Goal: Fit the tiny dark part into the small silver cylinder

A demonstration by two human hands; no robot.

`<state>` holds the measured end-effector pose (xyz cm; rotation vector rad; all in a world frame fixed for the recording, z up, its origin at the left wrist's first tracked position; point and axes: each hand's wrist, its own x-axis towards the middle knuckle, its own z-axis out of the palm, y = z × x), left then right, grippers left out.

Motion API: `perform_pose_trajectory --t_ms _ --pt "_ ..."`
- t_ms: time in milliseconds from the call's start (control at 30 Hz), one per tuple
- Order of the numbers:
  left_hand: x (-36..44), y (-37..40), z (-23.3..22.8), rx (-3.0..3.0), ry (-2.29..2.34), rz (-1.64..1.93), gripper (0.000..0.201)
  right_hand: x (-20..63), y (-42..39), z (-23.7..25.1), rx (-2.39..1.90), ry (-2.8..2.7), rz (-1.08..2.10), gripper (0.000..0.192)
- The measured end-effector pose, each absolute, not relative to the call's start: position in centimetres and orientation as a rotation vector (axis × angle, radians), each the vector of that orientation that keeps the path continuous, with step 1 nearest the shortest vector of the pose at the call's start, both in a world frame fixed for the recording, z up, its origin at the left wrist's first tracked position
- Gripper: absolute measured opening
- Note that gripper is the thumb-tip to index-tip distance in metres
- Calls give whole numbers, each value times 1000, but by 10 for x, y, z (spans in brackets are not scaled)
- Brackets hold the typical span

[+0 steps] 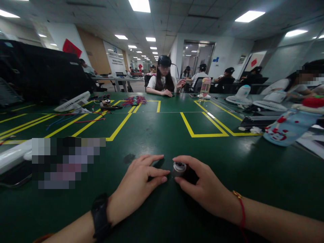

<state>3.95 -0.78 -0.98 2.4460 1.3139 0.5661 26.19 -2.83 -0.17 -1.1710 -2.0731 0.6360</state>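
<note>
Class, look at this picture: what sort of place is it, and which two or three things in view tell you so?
Probably a shared workroom or assembly workshop in an office building. A long green table is marked into work areas with yellow tape, loose wires lie on it, and several people sit working under ceiling lights.

- An open-plan office turned assembly workroom: panel ceiling lights [141, 5], glass doors [197, 57] at the back.
- Long green work table [162, 135] marked into bays with yellow tape [121, 125].
- Loose wires [135, 100] and small desk fans [73, 102] lie about.
- Seated people [164, 79] work at shared tables.
</note>
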Motion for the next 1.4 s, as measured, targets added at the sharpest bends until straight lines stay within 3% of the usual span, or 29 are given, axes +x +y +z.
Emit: perform_pose_trajectory --t_ms 167,367,500,633,700,767,833,967,1100,1267,1400 --pt "15 -10 3 2243 1320 573 44 333 -27 7 -1504 -1931 271 46" --pt "-26 -6 2 2057 1401 574 43 469 -36 1 -2062 -1631 100 60" --pt "-24 -5 -2 2066 1426 572 41 504 -37 -11 -2026 -1723 -153 64" --pt "-19 -5 -1 2068 1443 567 39 456 -34 -3 -1757 -1849 -670 73" --pt "-19 -5 -2 2081 1450 568 38 404 -33 7 -1540 -2069 -539 59" --pt "-19 -5 -4 2113 1457 573 38 343 -32 13 -1380 -2324 -162 40" --pt "-19 -6 -6 2160 1460 587 38 288 -28 13 -1265 -2421 144 34" --pt "-19 -11 -5 2239 1442 616 36 237 -17 10 -1168 -2439 365 15" --pt "-18 -14 -1 2249 1422 638 35 285 -14 28 -1294 -2323 220 16" --pt "-14 -13 -2 2261 1402 648 33 416 -25 52 -1801 -1986 -385 26" --pt "-12 -13 -5 2288 1396 655 32 486 -36 40 -2038 -1843 -430 30"
